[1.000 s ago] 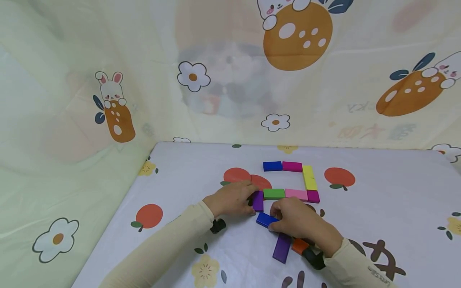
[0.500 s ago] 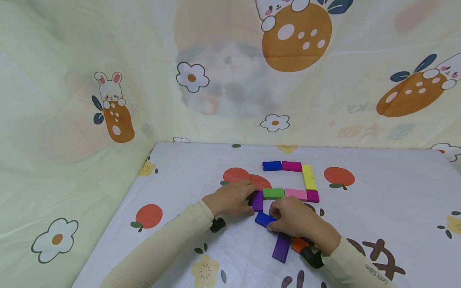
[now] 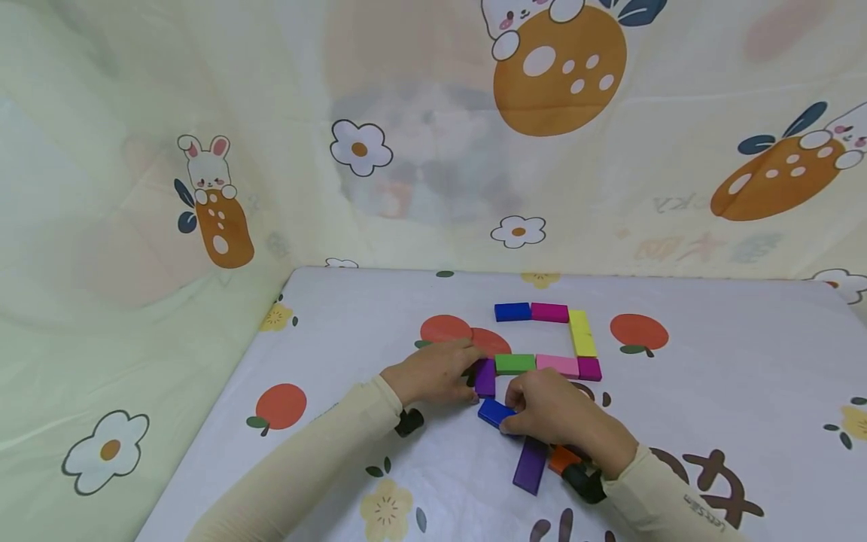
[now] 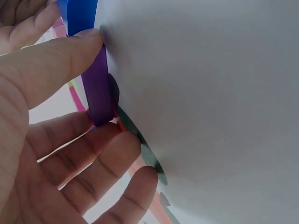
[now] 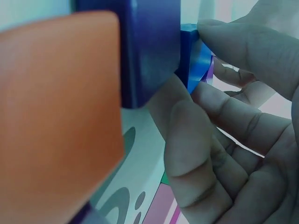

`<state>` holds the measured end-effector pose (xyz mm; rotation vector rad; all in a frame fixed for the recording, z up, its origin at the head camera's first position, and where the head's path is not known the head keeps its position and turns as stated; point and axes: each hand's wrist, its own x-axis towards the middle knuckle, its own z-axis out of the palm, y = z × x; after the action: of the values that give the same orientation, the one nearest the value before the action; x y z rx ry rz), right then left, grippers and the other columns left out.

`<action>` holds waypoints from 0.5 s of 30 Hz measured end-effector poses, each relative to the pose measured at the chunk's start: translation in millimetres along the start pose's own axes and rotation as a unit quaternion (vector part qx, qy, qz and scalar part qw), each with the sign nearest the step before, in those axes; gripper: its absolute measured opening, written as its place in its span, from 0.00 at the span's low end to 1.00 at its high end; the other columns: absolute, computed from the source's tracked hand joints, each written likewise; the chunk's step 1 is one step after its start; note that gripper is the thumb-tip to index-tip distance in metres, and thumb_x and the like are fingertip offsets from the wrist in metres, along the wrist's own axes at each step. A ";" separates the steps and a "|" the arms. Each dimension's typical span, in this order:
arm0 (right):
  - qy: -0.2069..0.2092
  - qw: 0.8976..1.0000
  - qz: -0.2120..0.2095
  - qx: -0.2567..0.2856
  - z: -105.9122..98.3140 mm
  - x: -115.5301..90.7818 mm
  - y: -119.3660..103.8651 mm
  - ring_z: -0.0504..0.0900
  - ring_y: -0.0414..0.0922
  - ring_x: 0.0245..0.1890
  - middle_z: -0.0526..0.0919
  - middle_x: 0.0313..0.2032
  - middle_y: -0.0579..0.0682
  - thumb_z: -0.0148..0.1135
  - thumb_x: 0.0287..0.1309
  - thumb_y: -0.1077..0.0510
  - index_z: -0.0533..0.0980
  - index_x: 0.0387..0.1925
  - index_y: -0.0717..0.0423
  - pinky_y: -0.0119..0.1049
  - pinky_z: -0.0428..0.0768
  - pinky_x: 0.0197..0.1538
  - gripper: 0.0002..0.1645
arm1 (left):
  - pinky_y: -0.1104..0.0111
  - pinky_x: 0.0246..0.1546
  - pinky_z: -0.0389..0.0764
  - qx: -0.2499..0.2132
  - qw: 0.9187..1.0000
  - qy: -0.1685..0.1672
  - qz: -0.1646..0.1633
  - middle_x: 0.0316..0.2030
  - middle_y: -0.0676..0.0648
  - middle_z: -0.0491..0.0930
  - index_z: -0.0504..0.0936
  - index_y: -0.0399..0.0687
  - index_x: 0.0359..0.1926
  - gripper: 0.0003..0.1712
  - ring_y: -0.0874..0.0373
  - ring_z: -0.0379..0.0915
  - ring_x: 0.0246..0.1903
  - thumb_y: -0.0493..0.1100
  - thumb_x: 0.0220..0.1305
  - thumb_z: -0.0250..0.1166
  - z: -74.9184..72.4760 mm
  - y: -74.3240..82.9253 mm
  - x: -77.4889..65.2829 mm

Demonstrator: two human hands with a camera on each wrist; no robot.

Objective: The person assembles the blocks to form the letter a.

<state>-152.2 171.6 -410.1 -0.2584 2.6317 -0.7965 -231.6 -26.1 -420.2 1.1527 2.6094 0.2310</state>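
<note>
My left hand pinches a purple block lengthwise; in the left wrist view the thumb is at one end of this block and fingertips are at the other. Close by, my right hand pinches a blue block between thumb and fingers. One corner of the blue block sits right at the near end of the purple one, angled to it. The far end of the purple block meets a green block, which continues into a pink block and a magenta block.
A yellow block, another magenta block and another blue block extend the chain at the back. A second purple block and an orange block lie by the right wrist. Patterned cloth covers the table.
The right hand has shifted slightly left with the blue block, bringing it closer under the purple block's near end. My left hand stays in place.
</note>
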 end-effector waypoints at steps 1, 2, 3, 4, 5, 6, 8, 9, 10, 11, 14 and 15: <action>0.000 1.000 0.003 0.001 0.1 0.0 -0.2 0.76 0.43 0.27 0.78 0.21 0.45 0.82 0.51 0.55 0.85 0.31 0.49 0.36 0.76 0.30 0.10 | 0.74 0.51 0.76 0.000 1.000 0.000 0.001 0.53 0.52 0.79 0.77 0.48 0.68 0.34 0.63 0.73 0.47 0.51 0.64 0.76 -0.2 0.2 -0.1; 0.001 1.000 0.006 0.002 0.2 0.1 -0.3 0.77 0.43 0.27 0.78 0.21 0.45 0.82 0.51 0.55 0.85 0.31 0.49 0.36 0.76 0.30 0.10 | 0.74 0.52 0.76 0.001 1.000 0.001 0.002 0.53 0.52 0.79 0.78 0.48 0.68 0.34 0.63 0.73 0.47 0.51 0.64 0.76 -0.4 0.3 -0.3; 0.001 1.000 0.007 0.001 0.4 0.3 -0.3 0.76 0.43 0.27 0.78 0.21 0.46 0.82 0.51 0.55 0.85 0.31 0.49 0.36 0.76 0.30 0.10 | 0.74 0.52 0.76 0.001 1.000 0.001 0.002 0.53 0.53 0.79 0.78 0.48 0.68 0.34 0.63 0.73 0.47 0.51 0.64 0.76 -0.5 0.3 -0.3; 0.001 1.000 0.007 0.000 0.4 0.4 -0.3 0.76 0.43 0.27 0.78 0.21 0.46 0.82 0.51 0.55 0.85 0.31 0.50 0.36 0.77 0.30 0.10 | 0.74 0.52 0.76 0.000 1.000 0.001 0.003 0.52 0.53 0.79 0.78 0.48 0.67 0.34 0.63 0.73 0.46 0.51 0.64 0.76 -0.6 0.3 -0.2; 0.001 1.000 0.007 -0.001 0.4 0.3 -0.3 0.76 0.43 0.27 0.78 0.21 0.46 0.82 0.51 0.55 0.86 0.31 0.50 0.36 0.77 0.30 0.10 | 0.74 0.52 0.76 0.001 1.000 0.001 0.004 0.52 0.53 0.79 0.78 0.48 0.67 0.33 0.63 0.73 0.46 0.51 0.64 0.76 -0.8 0.2 -0.3; 0.002 1.000 0.007 -0.001 0.5 0.4 -0.3 0.76 0.43 0.27 0.78 0.21 0.46 0.83 0.51 0.55 0.86 0.31 0.50 0.36 0.77 0.31 0.10 | 0.74 0.52 0.76 0.000 1.000 0.001 0.004 0.52 0.53 0.79 0.78 0.48 0.67 0.33 0.63 0.73 0.46 0.51 0.64 0.76 -0.8 0.2 -0.3; 0.001 1.000 0.008 -0.001 0.5 0.3 -0.4 0.77 0.43 0.27 0.77 0.21 0.46 0.83 0.51 0.55 0.86 0.31 0.50 0.36 0.77 0.31 0.10 | 0.74 0.51 0.76 -0.002 1.000 0.000 0.004 0.51 0.53 0.79 0.79 0.48 0.67 0.33 0.63 0.73 0.46 0.51 0.64 0.76 -1.1 0.2 -0.5; 0.001 1.000 0.009 0.000 0.6 0.4 -0.5 0.77 0.43 0.27 0.77 0.21 0.46 0.83 0.51 0.56 0.86 0.31 0.50 0.36 0.77 0.31 0.10 | 0.74 0.51 0.76 -0.003 1.000 0.000 0.004 0.51 0.53 0.79 0.79 0.48 0.67 0.33 0.63 0.73 0.45 0.51 0.64 0.76 -1.0 0.1 -0.4; 0.000 1.000 0.009 0.000 0.6 0.4 -0.5 0.77 0.43 0.27 0.77 0.21 0.46 0.83 0.51 0.56 0.86 0.31 0.50 0.36 0.77 0.31 0.10 | 0.74 0.50 0.76 -0.003 1.000 0.000 0.004 0.50 0.53 0.79 0.79 0.48 0.67 0.33 0.63 0.73 0.45 0.51 0.64 0.76 -1.0 0.1 -0.3; 0.000 1.000 0.010 0.000 0.5 0.4 -0.6 0.77 0.43 0.27 0.78 0.21 0.46 0.83 0.51 0.55 0.86 0.31 0.50 0.36 0.77 0.31 0.10 | 0.74 0.50 0.76 -0.003 1.000 -0.001 0.004 0.51 0.53 0.79 0.79 0.48 0.67 0.33 0.63 0.73 0.45 0.51 0.64 0.76 -0.9 0.1 -0.3; -0.001 1.000 0.009 -0.001 0.7 0.5 -0.6 0.77 0.43 0.27 0.78 0.22 0.46 0.83 0.51 0.55 0.86 0.32 0.50 0.36 0.77 0.31 0.11 | 0.74 0.50 0.77 -0.003 1.000 -0.001 0.003 0.51 0.53 0.79 0.78 0.48 0.67 0.33 0.63 0.73 0.46 0.51 0.64 0.76 -0.3 -0.1 0.2; -0.001 1.000 0.009 -0.001 0.8 0.6 -0.6 0.77 0.43 0.28 0.78 0.22 0.46 0.83 0.51 0.55 0.86 0.32 0.50 0.36 0.77 0.31 0.11 | 0.74 0.51 0.77 -0.002 1.000 -0.001 0.003 0.51 0.53 0.79 0.78 0.48 0.67 0.34 0.63 0.73 0.46 0.51 0.64 0.76 0.1 -0.2 0.5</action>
<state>-152.4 170.6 -410.6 -0.2345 2.6289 -0.7868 -232.0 -25.9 -420.4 1.1574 2.6024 0.2367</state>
